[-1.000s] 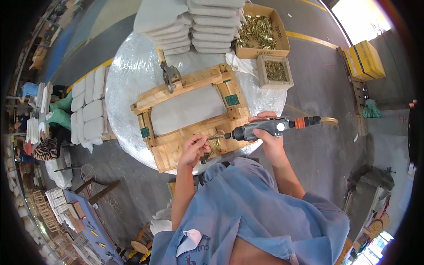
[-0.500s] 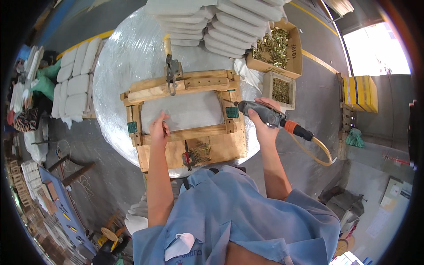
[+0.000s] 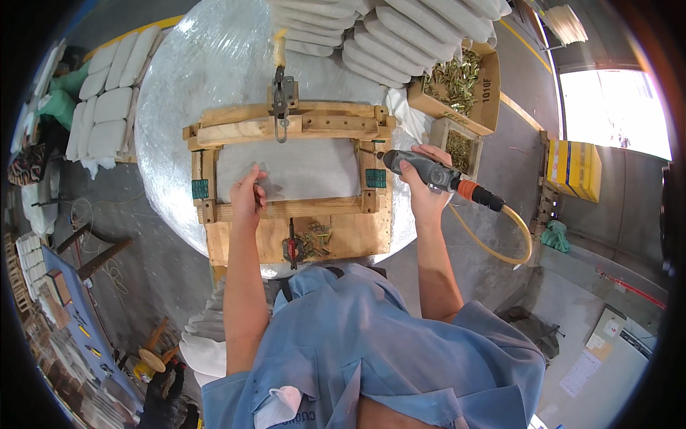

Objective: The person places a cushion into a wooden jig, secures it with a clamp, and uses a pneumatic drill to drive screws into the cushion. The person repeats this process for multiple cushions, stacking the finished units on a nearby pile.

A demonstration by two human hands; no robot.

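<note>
My right hand grips a dark grey air screwdriver with an orange ring and a yellow hose. Its tip points left at the right side of a wooden jig frame. Inside that frame lies a grey fabric-covered panel. Over the panel's left part is my left hand, its fingers curled in and closed; whatever they may hold is hidden. A toggle clamp with a yellowish handle stands on the far rail. Near the front, a red-and-black clamp sits beside loose brass-coloured metal fittings.
Stacked grey cushions rise behind the jig. To their right are a cardboard box of brass-coloured fittings and a smaller box of screws. Plastic film wraps the round work surface. The yellow hose loops at right.
The whole scene has shifted slightly in view as my head moved. Both hands keep nearly the same places over the jig, with the screwdriver still in my right hand.
</note>
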